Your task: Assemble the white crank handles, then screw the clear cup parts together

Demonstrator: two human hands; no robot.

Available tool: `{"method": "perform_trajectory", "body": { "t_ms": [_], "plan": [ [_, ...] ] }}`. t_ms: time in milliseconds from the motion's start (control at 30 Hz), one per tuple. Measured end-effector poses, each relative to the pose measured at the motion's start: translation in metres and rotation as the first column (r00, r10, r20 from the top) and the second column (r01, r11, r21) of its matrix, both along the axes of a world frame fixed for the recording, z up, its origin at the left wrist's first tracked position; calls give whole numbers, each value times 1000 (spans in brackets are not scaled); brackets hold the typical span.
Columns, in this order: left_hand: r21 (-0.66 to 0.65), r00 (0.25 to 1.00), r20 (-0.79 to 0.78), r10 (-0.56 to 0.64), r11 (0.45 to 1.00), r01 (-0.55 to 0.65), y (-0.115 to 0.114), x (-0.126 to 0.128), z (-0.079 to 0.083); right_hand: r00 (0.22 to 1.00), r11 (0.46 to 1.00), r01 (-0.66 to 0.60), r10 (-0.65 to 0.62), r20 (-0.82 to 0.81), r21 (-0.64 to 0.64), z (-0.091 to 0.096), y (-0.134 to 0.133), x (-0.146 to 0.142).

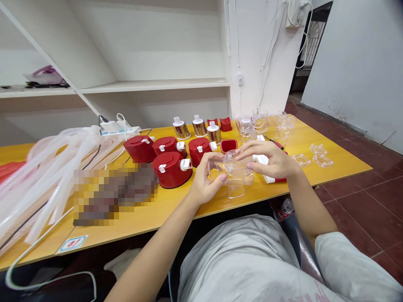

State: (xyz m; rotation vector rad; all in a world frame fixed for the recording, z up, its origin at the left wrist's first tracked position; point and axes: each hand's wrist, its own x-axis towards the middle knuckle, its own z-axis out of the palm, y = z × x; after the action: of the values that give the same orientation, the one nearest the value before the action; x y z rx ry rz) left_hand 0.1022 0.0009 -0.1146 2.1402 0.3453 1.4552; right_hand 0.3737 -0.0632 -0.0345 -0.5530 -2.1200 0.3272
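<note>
A clear plastic housing with a round top and a squarish opening hangs just over the front of the table, between my two hands. My left hand is closed round its left side, thumb in front. From the right, my right hand grips its top, fingers over the upper edge and thumb lower down. Behind my right hand lie a white part and a screwdriver-like tool, both partly hidden. Close by on the left stand red bases with white knobs, the nearest red base beside my left hand.
Metal grater drums and small red pieces stand at the back. More clear housings sit back right, with flat clear frames nearer the table's right end. Long translucent bags and a power strip cover the left.
</note>
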Motion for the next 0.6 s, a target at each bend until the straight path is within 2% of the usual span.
{"method": "perform_trajectory", "body": {
  "t_ms": [233, 433, 600],
  "plan": [
    [-1, 1000, -10, -1, 1000, 0, 0, 0, 0, 1000, 1000, -11, 11, -1, 8, -4, 1, -4],
    [-3, 1000, -11, 15, 1000, -15, 1, 0, -1, 998, 997, -35, 39, 53, -72, 1, 0, 1],
    [-10, 1000, 1, 1, 1000, -1, 3, 0, -1, 997, 997, 27, -22, 72, -71, 4, -1, 8]
  ]
}}
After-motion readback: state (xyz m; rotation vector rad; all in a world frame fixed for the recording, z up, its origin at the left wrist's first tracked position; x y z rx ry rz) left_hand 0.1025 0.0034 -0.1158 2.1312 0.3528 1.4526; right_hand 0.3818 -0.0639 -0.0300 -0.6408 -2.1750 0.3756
